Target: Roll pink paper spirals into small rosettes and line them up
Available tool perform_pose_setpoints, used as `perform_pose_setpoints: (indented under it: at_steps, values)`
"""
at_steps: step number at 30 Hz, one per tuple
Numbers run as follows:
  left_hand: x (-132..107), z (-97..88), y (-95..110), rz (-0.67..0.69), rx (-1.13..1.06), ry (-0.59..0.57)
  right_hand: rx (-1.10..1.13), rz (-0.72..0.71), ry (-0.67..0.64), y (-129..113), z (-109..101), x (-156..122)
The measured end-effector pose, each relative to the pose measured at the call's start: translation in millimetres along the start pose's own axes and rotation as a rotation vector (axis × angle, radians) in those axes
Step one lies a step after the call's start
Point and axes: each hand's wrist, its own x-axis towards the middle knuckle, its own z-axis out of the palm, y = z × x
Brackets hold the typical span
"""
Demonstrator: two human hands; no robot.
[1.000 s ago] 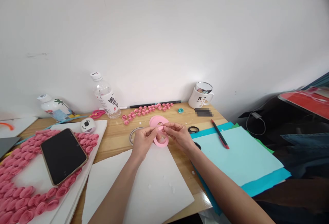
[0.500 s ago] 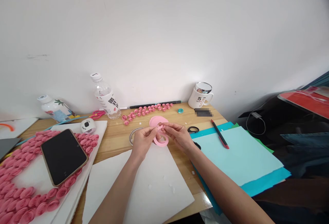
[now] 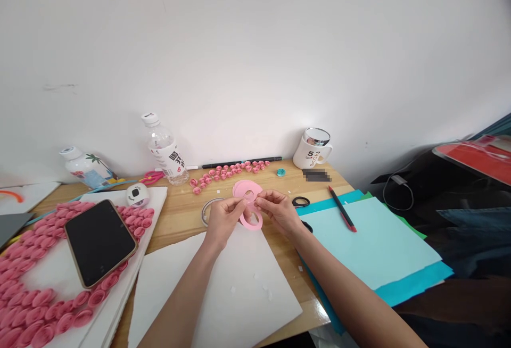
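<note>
Head view showed both hands raised just above the middle of the wooden table, meeting over the far edge of a white sheet; the left hand had thumb and forefinger pinched together on the left side of a pink paper spiral, and the right hand pinched the same strip from the right, fingertips nearly touching those of the left; the spiral sat between the two grips, its upper loop rising on the far side of the fingers and its lower loop hanging below them, towards the sheet; whether the lower loop touched the table could not be told; a tape roll lay just left of the left hand, and black scissor handles lay just right of the right hand; a row of small pink roses ran along the far side, with a teal coil at its right end and a white mug beyond that; a clear bottle stood far left; a phone rested on a white board ringed with pink roses at the near left; a red pen lay on light blue paper at the right.
</note>
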Motion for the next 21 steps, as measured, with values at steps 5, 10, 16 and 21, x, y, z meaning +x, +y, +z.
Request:
perform_pose_setpoints:
  at_steps: [5, 10, 16, 21]
  values:
    - [0.7, -0.5, -0.4, -0.006, -0.007, 0.005, 0.014, 0.009, 0.045, -0.1, 1.2, 0.4]
    - [0.9, -0.6, -0.7, -0.013, -0.008, 0.032, 0.012, 0.042, 0.009, -0.1, 0.8, 0.2]
    - [0.1, 0.0, -0.2, -0.002, 0.002, 0.011, 0.001, 0.035, 0.009, 1.6, -1.4, 0.5]
    - [-0.2, 0.3, 0.0, 0.012, 0.031, -0.004, -0.028, 0.034, -0.033, 0.5, -0.4, -0.3]
